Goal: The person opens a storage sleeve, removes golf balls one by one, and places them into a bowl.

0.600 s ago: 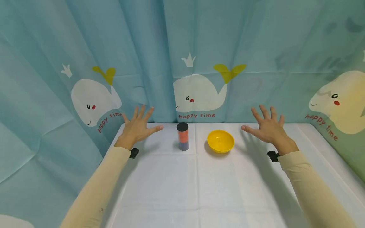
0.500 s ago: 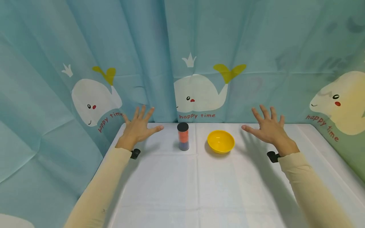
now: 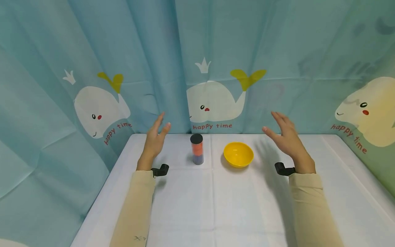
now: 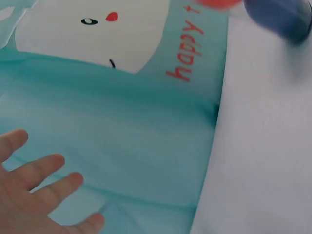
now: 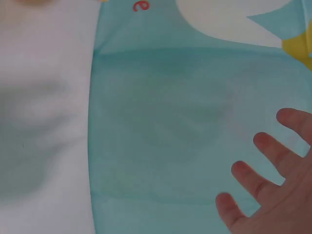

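In the head view a clear cylinder with a black lid stands upright on the white table, orange-red in its upper part and blue-grey below. To its right sits a yellow bowl with nothing visible inside. My left hand is held up left of the cylinder, fingers extended and holding nothing. Right of the bowl, my right hand is raised with straight fingers, also without anything in it. The left wrist view shows part of the cylinder blurred at the top right.
A white cloth covers the table. Behind it and along both sides hangs a blue-green curtain printed with whales. Each wrist wears a black camera mount, such as the left mount.
Both hands have turned from palm-down with spread fingers to edge-on, palms facing inward. The left forearm has shifted right, the right forearm slightly left. The cylinder and bowl stay in place.
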Demonstrator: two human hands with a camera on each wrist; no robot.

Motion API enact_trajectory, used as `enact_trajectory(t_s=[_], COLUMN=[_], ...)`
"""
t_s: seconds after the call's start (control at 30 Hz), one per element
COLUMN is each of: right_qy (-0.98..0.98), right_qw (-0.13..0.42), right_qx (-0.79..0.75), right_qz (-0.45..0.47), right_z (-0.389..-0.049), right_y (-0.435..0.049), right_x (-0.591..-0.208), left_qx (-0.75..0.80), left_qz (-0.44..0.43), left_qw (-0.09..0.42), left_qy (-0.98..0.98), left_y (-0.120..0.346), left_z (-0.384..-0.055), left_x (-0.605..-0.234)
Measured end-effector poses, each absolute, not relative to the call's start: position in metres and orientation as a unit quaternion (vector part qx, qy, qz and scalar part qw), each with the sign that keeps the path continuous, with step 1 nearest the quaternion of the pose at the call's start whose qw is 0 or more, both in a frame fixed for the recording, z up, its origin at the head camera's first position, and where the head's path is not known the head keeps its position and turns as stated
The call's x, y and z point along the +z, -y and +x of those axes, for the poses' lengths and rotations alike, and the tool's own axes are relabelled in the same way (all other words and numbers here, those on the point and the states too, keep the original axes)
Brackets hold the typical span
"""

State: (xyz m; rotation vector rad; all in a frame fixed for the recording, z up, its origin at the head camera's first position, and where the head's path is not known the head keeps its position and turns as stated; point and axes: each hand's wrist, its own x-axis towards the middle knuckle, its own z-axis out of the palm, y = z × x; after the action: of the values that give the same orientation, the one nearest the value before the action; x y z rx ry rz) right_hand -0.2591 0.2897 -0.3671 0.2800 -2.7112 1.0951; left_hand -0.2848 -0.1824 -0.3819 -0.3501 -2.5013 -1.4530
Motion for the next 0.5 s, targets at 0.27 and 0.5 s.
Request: enact_trajectory(t_s=[0.27, 0.5], right_qy=[0.876, 0.882], right_qw=[0.130, 0.125], right_qx=[0.451, 0.439], right_qz=[0.108, 0.116], right_z=[-0.255, -0.259], right_y=[-0.283, -0.281], right_x=[-0.380, -0.382], left_qx=[-0.573, -0.533], left_qz=[-0.110, -0.108], left_qw=[0.145, 0.132], left_qy=[0.799, 0.829], left_y=[0.166, 0.155], left_z=[-0.281, -0.286], left_x=[-0.399, -0.411])
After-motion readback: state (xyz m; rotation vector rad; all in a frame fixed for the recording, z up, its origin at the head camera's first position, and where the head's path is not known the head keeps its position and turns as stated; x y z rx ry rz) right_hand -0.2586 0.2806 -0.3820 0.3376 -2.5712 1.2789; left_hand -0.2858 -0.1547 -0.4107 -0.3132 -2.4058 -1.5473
